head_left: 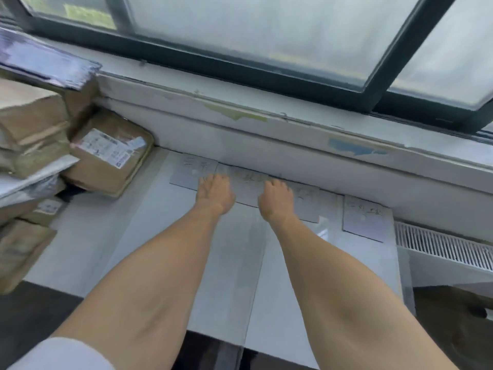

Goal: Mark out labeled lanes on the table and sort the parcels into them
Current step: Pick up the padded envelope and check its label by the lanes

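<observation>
Pressing flat paper label (248, 188) (both hands (216, 194) (276, 200))

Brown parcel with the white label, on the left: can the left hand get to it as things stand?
Probably yes. Only bare table lies between the left hand and the parcel, and nothing covers its near side.

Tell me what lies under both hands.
Handwritten paper labels in a row on the table; left hand and right hand rest on them. Writing beneath is covered.
</observation>
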